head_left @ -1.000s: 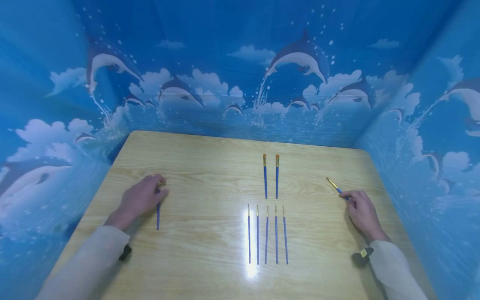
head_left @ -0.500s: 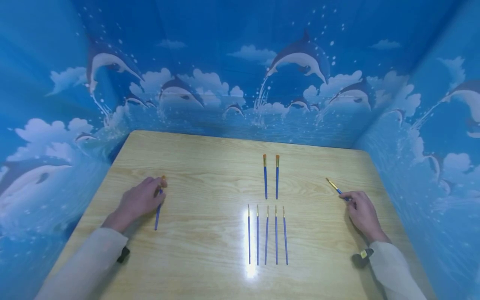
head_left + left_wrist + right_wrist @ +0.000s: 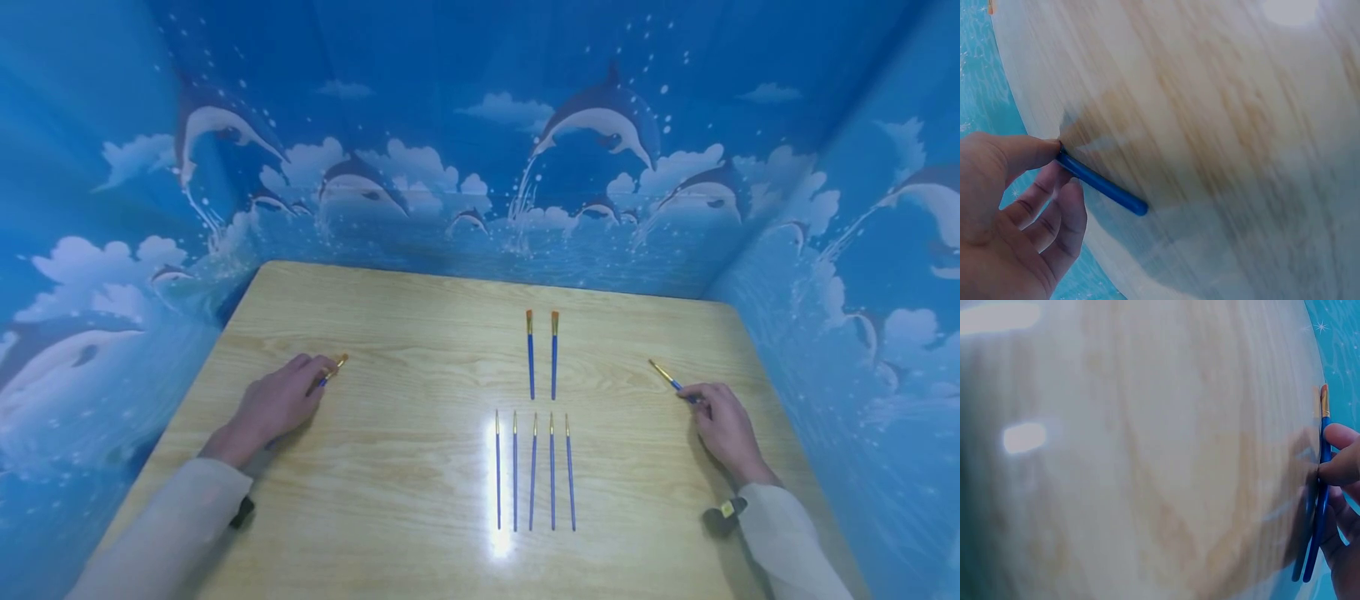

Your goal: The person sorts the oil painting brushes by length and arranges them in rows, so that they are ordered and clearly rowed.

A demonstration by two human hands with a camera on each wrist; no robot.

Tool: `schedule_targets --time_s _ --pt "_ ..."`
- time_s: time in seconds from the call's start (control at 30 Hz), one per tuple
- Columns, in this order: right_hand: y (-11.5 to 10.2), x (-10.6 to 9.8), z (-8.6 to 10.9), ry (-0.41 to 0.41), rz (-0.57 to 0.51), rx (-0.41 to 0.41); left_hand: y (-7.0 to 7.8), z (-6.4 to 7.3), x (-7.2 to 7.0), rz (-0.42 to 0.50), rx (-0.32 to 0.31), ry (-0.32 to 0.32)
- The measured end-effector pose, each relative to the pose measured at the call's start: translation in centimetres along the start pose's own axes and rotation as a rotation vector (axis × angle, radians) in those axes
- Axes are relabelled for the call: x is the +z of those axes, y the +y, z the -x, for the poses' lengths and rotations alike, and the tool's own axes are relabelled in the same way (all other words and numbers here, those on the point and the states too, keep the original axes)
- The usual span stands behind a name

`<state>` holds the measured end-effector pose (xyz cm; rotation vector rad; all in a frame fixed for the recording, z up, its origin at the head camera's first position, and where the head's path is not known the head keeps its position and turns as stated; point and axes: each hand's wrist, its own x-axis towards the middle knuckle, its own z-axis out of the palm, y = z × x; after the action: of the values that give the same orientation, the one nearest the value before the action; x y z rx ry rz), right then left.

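At the left of the table, my left hand pinches a blue-handled paintbrush whose bristle end points up and to the right. The head view hides most of its handle under the hand. In the left wrist view the blue handle juts out past thumb and fingers, close over the tabletop. Over on the right side, my right hand grips another paintbrush between thumb and fingers. That brush slants up to the left, its brass-coloured ferrule and tip beyond the fingertips. Its full length shows in the right wrist view.
Two flat paintbrushes with orange bristles lie side by side right of the table's middle. Nearer to me is a row of several thin pointed paintbrushes, tips away from me. Blue dolphin-print sheeting walls the wooden table on three sides.
The paintbrush in my left hand has turned: its bristle end swung right, and its handle end went from below the hand to behind it. My right hand has hardly moved.
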<state>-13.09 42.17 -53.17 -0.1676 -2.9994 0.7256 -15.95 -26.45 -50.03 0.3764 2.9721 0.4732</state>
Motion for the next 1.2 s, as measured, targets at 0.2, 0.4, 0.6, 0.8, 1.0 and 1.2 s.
schedule_targets --time_s 0.2,0.4,0.6,0.8,1.0,1.2 --pt "0.2 0.0 0.0 0.022 -0.016 -0.041 0.1 0.0 -0.4 -0.004 0.010 -0.001" --pt "0.1 0.0 0.0 0.020 -0.013 -0.032 0.1 0.1 -0.8 -0.013 0.013 -0.013" --pt "0.1 0.0 -0.1 0.026 -0.010 -0.057 0.0 0.1 -1.0 -0.032 0.015 -0.020" --pt "0.1 -0.1 -0.2 0.024 0.007 -0.059 -0.1 0.1 -1.1 -0.043 0.021 -0.020" --pt "-0.4 -0.1 -0.4 0.016 0.031 -0.047 0.1 -0.2 -1.1 -0.046 0.013 -0.034" --pt "-1.1 0.2 -0.7 0.014 0.069 0.038 0.2 -0.7 -1.0 -0.045 0.020 -0.024"
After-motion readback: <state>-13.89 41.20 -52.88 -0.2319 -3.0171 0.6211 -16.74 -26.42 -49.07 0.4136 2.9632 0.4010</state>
